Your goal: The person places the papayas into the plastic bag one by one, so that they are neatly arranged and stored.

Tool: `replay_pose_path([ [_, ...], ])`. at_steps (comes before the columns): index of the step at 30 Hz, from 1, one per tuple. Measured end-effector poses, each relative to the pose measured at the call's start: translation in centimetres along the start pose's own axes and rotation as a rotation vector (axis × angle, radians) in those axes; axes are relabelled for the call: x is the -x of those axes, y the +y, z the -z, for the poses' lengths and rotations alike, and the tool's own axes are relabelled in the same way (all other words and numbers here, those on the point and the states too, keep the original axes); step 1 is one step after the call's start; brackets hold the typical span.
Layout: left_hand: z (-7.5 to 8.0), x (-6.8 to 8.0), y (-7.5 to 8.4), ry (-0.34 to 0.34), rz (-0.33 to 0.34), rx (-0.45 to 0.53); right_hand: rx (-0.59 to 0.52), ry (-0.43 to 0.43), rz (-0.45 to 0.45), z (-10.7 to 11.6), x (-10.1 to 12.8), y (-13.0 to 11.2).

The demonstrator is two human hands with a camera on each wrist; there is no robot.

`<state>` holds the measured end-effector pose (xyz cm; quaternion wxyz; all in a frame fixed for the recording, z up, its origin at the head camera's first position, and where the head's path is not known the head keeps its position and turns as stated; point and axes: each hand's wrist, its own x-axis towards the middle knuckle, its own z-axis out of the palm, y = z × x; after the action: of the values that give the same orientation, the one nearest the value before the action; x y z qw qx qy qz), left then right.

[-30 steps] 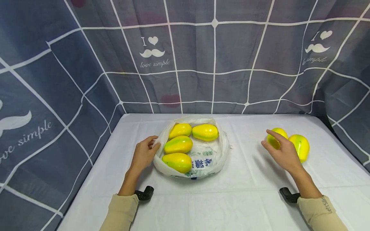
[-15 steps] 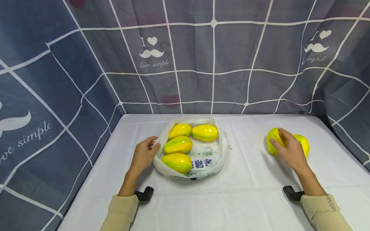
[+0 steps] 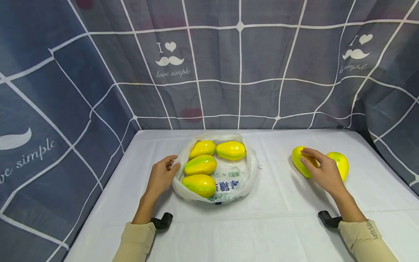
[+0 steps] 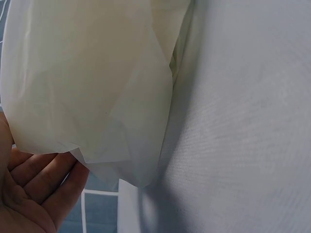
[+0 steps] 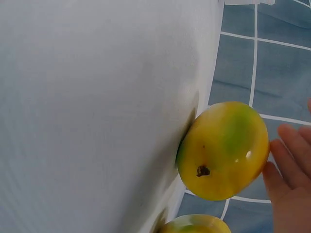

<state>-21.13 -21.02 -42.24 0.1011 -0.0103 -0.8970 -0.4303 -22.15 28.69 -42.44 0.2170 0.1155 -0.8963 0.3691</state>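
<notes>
A white plastic bag lies open at the table's middle with several yellow-green mangoes in it. My left hand pinches the bag's left rim; in the left wrist view the bag hangs above my fingers. On the right, two more mangoes lie side by side. My right hand grips the left mango, fingers over its top and thumb on its near side. In the right wrist view this mango shows its stem end, with my fingers beside it. The other mango lies just behind my hand.
The white table is walled on three sides by a blue checked curtain. Small black mounts sit by each wrist. The table's right edge is close to the two loose mangoes.
My right hand reached the left mango, closed over it and drew it a little leftward, tipping it. The left hand has stayed on the bag's rim.
</notes>
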Motion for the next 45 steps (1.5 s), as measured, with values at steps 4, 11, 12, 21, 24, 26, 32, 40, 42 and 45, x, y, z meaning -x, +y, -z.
replay_pose_path([
  [4,0.0,0.1,0.0,0.003,-0.003,0.004,-0.031,0.050,0.033,-0.1,0.0,-0.3],
  [11,-0.5,-0.1,0.2,0.008,-0.033,0.019,-0.029,0.159,-0.031,0.6,0.1,-0.5],
  [12,-0.6,-0.1,0.3,0.008,-0.036,0.019,-0.024,0.156,-0.051,0.8,0.1,-0.4],
  [21,-0.6,-0.1,0.3,0.008,-0.023,0.011,-0.014,-0.026,-0.116,0.8,-0.4,0.6],
  [24,-0.4,-0.1,0.4,0.009,-0.022,0.006,-0.005,-0.057,-0.142,0.7,-0.7,0.9],
  [26,-0.4,-0.1,0.4,0.009,-0.022,0.004,0.005,-0.077,-0.163,0.7,-0.8,0.9],
  [32,-0.3,-0.1,0.5,0.005,-0.020,0.004,0.011,-0.086,-0.163,0.6,-0.7,0.8],
  [40,-0.2,0.1,0.2,0.001,-0.010,0.007,-0.107,0.025,-0.008,-0.3,-0.2,0.0],
  [42,-0.2,0.1,0.1,0.002,-0.008,0.008,-0.106,0.031,-0.002,-0.3,-0.2,-0.2],
  [45,-0.2,0.1,0.1,0.004,-0.005,0.007,-0.083,-0.008,-0.041,-0.2,-0.3,-0.4],
])
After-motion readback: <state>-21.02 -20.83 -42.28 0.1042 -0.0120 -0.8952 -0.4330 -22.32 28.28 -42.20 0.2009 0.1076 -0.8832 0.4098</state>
